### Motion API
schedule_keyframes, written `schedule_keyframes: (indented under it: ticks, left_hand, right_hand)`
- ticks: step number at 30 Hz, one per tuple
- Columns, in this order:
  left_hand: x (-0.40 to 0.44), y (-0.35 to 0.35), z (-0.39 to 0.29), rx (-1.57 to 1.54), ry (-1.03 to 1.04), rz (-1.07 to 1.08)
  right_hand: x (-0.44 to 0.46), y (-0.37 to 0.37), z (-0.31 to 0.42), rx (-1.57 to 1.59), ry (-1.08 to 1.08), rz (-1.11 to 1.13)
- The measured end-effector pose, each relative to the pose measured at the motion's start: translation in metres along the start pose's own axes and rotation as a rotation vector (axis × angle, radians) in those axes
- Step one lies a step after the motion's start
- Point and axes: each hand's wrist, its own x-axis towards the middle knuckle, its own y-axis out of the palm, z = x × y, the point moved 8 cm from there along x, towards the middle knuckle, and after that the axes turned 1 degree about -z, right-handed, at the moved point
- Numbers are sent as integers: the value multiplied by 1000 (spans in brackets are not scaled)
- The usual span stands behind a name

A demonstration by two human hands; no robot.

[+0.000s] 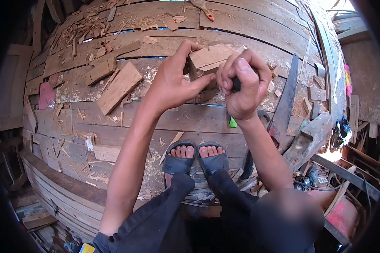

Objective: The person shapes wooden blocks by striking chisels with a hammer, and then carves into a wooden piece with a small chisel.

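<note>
A pale wooden block (211, 55) with an angled top stands on the plank floor in front of me. My left hand (176, 78) grips its left side, fingers over the far edge and thumb along the near face. My right hand (245, 83) is closed in a fist beside the block's right end. A short piece of a dark handle (236, 84) shows between its fingers; the rest of that tool is hidden, so its kind is unclear.
A handsaw (286, 103) lies to the right, near a bright green object (232, 122) under my right wrist. Loose boards (120, 88), chips and shavings are scattered leftward. A paintbrush (203, 9) lies at the far edge. My sandalled feet (179, 157) are close by.
</note>
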Motion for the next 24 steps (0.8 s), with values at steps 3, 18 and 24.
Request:
schedule_keyframes:
  ticks: [3, 18, 24]
  left_hand:
    - [1, 0, -4, 17, 40, -28]
    - [-4, 4, -11, 83, 31, -14]
    - [-14, 4, 4, 74, 25, -50]
  right_hand:
    - [2, 3, 9, -98, -46, 31]
    - [0, -15, 5, 54, -34, -76]
    - [3, -29, 20, 269, -75, -102]
